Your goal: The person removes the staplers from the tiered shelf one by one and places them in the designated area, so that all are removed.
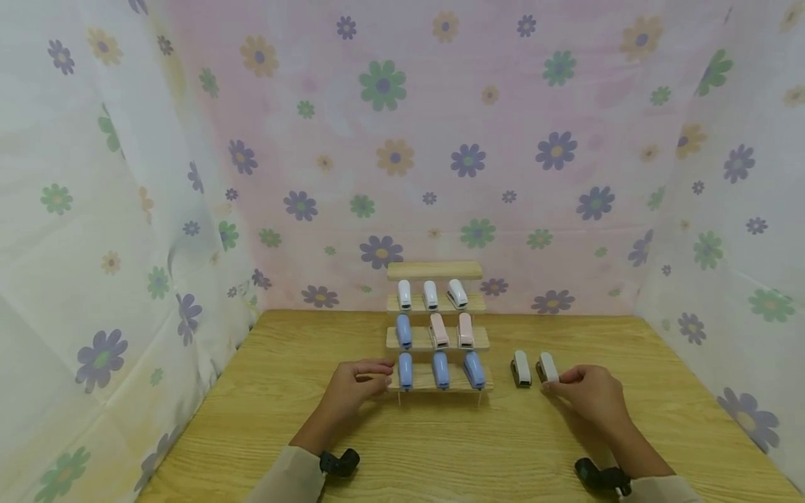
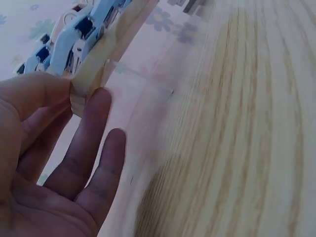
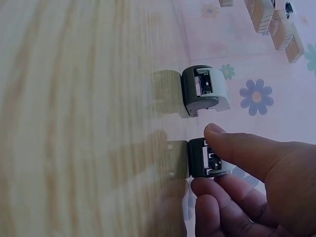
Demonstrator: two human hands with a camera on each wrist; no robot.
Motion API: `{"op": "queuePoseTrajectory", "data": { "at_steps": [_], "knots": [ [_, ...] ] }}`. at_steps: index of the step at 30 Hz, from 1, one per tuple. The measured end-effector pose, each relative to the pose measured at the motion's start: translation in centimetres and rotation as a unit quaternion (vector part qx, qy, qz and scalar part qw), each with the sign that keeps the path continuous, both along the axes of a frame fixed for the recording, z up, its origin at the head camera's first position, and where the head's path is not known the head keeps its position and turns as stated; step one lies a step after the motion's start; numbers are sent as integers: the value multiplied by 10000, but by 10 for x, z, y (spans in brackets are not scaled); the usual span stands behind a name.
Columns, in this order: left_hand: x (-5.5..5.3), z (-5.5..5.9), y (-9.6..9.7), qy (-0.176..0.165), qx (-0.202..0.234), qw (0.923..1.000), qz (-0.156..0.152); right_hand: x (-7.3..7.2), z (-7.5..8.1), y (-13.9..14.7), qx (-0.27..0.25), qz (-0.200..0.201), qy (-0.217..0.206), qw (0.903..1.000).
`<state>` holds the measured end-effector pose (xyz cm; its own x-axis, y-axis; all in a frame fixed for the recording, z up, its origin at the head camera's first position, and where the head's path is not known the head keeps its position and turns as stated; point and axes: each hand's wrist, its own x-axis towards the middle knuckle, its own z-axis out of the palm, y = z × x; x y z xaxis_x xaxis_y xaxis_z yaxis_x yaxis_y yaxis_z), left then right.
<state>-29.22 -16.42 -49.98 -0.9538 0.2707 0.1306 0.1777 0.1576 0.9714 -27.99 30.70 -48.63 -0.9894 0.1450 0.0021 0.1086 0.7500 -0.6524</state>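
At the table's right, my right hand (image 1: 594,397) pinches a small white-and-dark stapler (image 3: 197,158) between thumb and fingers, its dark base down at the tabletop. Just left of it stands a matching white-and-dark stapler (image 3: 200,89), untouched. My left hand (image 1: 355,385) holds the left end of the lowest shelf of a tiered wooden display stand (image 1: 423,378), fingertips on the plank edge in the left wrist view. That shelf carries three blue staplers (image 1: 441,370). Above them sit a blue stapler (image 1: 404,331) and two pink staplers (image 1: 439,331), then three white staplers (image 1: 430,295).
The stand's top plank (image 1: 434,270) is bare. Clear legs (image 2: 140,76) support the stand on the wood-grain table (image 1: 402,454). Flowered cloth (image 1: 428,140) hangs behind and along both sides. A black wrist camera (image 1: 339,462) is strapped to each arm.
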Motion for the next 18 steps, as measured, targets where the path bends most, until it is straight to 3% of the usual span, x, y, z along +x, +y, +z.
{"op": "queuePoseTrajectory", "data": {
  "at_steps": [18],
  "knots": [
    [-3, 1, -1, -43, -46, 9998, -190, 1, 0, -1, -48, 170, 248, 9995]
  ]
}}
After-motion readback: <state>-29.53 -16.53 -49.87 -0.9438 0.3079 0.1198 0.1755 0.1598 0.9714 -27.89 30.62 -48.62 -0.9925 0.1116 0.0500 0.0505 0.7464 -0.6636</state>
